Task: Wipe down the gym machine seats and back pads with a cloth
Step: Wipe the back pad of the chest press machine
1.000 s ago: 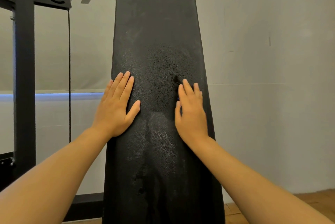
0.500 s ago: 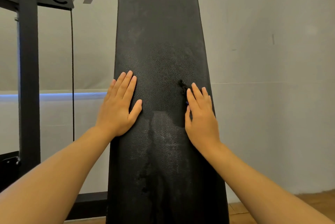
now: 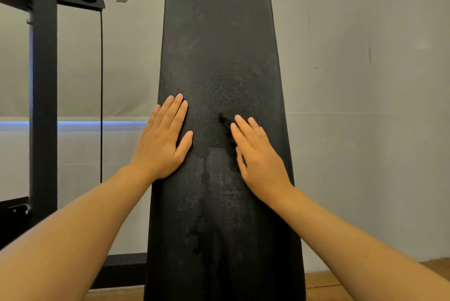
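Note:
A tall black padded back pad [image 3: 219,45] stands upright in the middle of the view, with a damp, shinier patch across its lower half. My left hand [image 3: 162,141] lies flat with straight fingers on the pad's left side. My right hand [image 3: 260,154] presses flat on the pad's right half. A small dark cloth [image 3: 224,121] is under it, and only a bit of the cloth shows beside the fingertips. The rest of the cloth is hidden under my palm.
A black steel machine frame [image 3: 43,96] with a thin cable [image 3: 101,96] stands to the left. A grey wall [image 3: 365,105] runs behind the pad, with a blue light strip [image 3: 73,125] on the left. Wooden floor [image 3: 321,286] shows at the bottom right.
My right hand with the cloth slid to the pad's right edge, then back toward the middle. My left hand stayed flat in the same spot.

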`<action>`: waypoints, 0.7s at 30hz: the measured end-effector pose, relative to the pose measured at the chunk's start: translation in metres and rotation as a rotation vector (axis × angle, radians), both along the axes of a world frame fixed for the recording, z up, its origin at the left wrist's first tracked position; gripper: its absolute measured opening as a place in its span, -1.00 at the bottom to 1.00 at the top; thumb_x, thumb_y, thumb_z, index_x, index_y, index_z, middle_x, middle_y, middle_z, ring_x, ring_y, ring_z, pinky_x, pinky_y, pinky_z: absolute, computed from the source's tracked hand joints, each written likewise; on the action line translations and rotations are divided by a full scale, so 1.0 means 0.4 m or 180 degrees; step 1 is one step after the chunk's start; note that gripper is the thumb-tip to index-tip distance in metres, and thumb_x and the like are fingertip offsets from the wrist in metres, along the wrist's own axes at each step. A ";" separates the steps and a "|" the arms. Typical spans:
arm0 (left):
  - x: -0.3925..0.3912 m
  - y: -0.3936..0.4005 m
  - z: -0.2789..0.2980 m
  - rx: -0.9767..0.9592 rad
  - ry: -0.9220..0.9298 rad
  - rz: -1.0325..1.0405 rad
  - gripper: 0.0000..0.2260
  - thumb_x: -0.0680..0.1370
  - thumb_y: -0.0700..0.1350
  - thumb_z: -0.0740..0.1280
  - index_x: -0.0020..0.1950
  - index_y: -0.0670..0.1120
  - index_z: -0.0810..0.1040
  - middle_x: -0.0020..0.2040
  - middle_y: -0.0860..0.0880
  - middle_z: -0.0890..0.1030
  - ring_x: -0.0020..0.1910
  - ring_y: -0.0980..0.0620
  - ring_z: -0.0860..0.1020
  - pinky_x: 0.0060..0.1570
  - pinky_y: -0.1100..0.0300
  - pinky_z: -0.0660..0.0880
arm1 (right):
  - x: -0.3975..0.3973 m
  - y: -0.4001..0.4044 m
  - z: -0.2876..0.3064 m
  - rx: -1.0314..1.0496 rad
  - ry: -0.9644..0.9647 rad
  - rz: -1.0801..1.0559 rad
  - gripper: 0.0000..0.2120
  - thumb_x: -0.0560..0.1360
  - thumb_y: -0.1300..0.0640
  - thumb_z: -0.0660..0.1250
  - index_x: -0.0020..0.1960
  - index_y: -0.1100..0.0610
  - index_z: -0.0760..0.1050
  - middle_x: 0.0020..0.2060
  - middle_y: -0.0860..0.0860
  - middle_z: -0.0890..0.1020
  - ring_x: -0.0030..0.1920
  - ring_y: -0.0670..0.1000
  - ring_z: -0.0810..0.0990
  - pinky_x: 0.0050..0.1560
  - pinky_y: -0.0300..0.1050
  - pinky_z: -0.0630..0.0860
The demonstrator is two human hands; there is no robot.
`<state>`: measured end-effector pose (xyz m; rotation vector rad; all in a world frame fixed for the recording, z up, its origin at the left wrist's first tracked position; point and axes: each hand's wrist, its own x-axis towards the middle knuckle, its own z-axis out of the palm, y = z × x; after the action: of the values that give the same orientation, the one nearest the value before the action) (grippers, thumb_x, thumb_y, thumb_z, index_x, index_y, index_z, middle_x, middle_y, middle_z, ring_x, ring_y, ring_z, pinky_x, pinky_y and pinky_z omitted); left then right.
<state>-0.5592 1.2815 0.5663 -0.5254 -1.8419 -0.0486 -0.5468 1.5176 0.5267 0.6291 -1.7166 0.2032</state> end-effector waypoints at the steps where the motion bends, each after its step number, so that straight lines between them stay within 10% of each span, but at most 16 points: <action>1: 0.002 -0.004 0.002 -0.0019 -0.0041 0.0030 -0.40 0.62 0.12 0.00 0.59 -0.17 0.12 0.60 -0.08 0.09 0.59 -0.02 -0.01 0.55 0.05 -0.12 | 0.001 0.010 -0.004 -0.0144 -0.0015 -0.0017 -0.54 0.55 0.28 0.22 0.45 0.26 0.35 0.46 0.15 0.35 0.48 0.23 0.25 0.45 0.16 0.26; 21: 0.032 -0.102 0.074 -0.0928 -0.0598 0.0064 -0.42 0.58 0.17 -0.21 0.56 -0.02 -0.14 0.57 0.08 -0.13 0.57 0.11 -0.14 0.50 0.26 -0.24 | -0.001 -0.049 0.033 0.0036 -0.0068 -0.0218 -0.53 0.52 0.32 0.30 0.42 0.30 0.37 0.43 0.21 0.38 0.43 0.31 0.32 0.42 0.22 0.24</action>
<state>-0.5466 1.2407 0.5959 -0.7246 -2.0513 0.1929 -0.5474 1.4982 0.5398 0.5773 -1.7581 0.1524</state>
